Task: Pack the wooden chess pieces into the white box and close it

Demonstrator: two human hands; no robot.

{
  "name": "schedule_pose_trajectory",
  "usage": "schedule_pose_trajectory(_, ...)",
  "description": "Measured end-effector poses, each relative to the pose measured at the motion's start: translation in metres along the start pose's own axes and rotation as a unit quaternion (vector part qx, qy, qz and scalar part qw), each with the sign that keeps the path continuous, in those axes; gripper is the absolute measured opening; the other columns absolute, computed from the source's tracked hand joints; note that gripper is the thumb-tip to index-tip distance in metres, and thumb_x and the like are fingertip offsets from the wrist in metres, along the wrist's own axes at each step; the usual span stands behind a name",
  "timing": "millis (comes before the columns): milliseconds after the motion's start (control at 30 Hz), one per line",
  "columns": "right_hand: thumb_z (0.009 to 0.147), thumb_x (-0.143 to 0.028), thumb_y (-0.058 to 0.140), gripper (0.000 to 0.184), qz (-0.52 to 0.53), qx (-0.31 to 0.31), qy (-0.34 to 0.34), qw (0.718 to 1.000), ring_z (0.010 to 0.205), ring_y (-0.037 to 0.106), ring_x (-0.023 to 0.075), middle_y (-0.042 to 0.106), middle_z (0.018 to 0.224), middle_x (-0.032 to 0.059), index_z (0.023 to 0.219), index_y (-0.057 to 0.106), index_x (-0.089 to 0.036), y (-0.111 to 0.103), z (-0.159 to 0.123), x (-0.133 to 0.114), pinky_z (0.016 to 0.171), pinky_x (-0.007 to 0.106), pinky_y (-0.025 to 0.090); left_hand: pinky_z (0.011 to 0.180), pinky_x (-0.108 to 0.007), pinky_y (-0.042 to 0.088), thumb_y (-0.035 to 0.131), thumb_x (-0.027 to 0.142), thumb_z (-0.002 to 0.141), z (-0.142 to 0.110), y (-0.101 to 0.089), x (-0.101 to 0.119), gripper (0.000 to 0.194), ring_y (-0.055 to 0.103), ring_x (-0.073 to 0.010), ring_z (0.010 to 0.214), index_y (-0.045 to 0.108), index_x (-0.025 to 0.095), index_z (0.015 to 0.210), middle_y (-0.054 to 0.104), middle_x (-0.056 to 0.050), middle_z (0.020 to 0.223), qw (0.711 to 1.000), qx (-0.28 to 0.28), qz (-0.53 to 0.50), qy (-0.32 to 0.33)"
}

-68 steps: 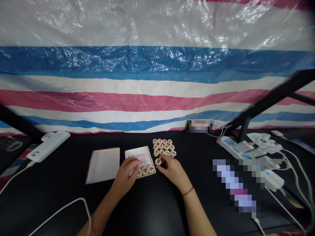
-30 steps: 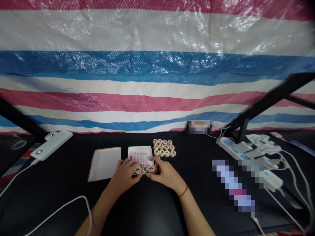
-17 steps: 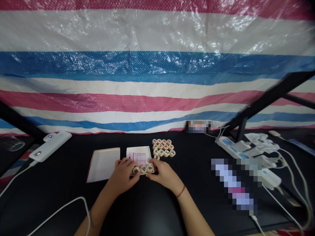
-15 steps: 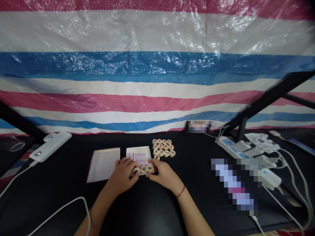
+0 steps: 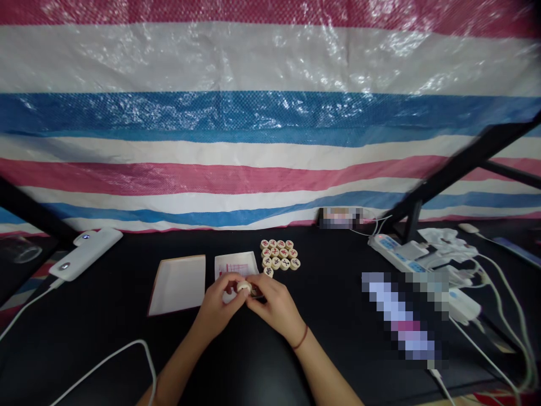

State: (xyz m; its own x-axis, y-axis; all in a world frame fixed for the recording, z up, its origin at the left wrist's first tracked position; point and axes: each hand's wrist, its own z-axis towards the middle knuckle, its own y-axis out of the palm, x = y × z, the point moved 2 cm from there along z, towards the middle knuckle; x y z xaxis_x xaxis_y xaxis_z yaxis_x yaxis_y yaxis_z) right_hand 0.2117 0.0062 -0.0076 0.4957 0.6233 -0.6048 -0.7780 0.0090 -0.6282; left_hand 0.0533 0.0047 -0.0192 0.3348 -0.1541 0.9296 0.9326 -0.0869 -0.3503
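My left hand (image 5: 222,301) pinches a round, cream-coloured xiangqi piece (image 5: 244,288) between thumb and fingers over the near side of a white box (image 5: 235,257). Fingertips touching it, my right hand (image 5: 274,301) is curled around another xiangqi piece (image 5: 255,291), mostly hidden in the fingers' shade. A sheet with pink grid lines (image 5: 234,268) lies inside the box. Just right of the box, several xiangqi pieces (image 5: 275,253) stand in rows, with red characters at the back and dark ones in front.
An open box lid (image 5: 180,285) lies on the black table (image 5: 333,316) to the left. Farther left is a white device (image 5: 87,254) with a cable. Power strips (image 5: 399,256), chargers and cables crowd the right, beside a blurred-out device (image 5: 397,318). Striped sheeting (image 5: 236,152) hangs behind.
My hands have come together over the near side of the box. The left moved right with a piece, the right moved slightly left, and the row of pieces there is now mostly covered.
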Motion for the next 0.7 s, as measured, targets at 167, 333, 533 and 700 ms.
schedule_pose_trajectory(167, 0.085, -0.021, 0.057, 0.016, -0.033, 0.019, 0.013, 0.999, 0.071, 0.059, 0.0154, 0.064, 0.082, 0.0034, 0.101, 0.06, -0.019, -0.009, 0.0, 0.007, 0.067, 0.026, 0.048, 0.076, -0.027, 0.05, 0.062, 0.038, 0.081, -0.001, 0.009, -0.013, 0.022, 0.062, -0.0153, 0.08, 0.058, 0.019, 0.092, 0.065, -0.002, 0.085, 0.987, 0.017, -0.149, -0.052)
schedule_pose_trajectory(333, 0.086, -0.025, 0.054, 0.014, -0.054, 0.085, 0.127, 0.987, 0.068, 0.056, 0.0144, 0.063, 0.092, 0.006, 0.097, 0.06, -0.019, -0.038, -0.006, 0.037, 0.064, 0.026, 0.048, 0.077, -0.027, 0.052, 0.063, 0.04, 0.08, 0.001, 0.002, -0.019, 0.025, 0.065, -0.0157, 0.085, 0.057, 0.02, 0.095, 0.065, -0.003, 0.091, 0.98, 0.118, -0.146, -0.062)
schedule_pose_trajectory(533, 0.081, -0.025, 0.054, 0.016, -0.111, 0.002, 0.219, 0.969, 0.059, 0.054, 0.013, 0.063, 0.086, 0.0038, 0.095, 0.058, -0.019, -0.042, -0.02, 0.062, 0.061, 0.026, 0.045, 0.08, -0.028, 0.055, 0.061, 0.037, 0.08, 0.004, -0.003, -0.026, 0.025, 0.064, -0.0158, 0.089, 0.061, 0.021, 0.099, 0.063, -0.005, 0.102, 0.985, 0.155, -0.07, -0.022)
schedule_pose_trajectory(700, 0.08, -0.023, 0.051, 0.007, -0.148, -0.05, 0.229, 0.961, 0.063, 0.056, 0.0145, 0.061, 0.085, 0.0029, 0.085, 0.056, -0.02, -0.036, -0.022, 0.065, 0.06, 0.025, 0.041, 0.074, -0.027, 0.057, 0.062, 0.036, 0.08, 0.003, 0.0, -0.025, 0.029, 0.067, -0.0146, 0.079, 0.061, 0.021, 0.105, 0.067, -0.005, 0.1, 0.992, 0.121, -0.032, -0.027)
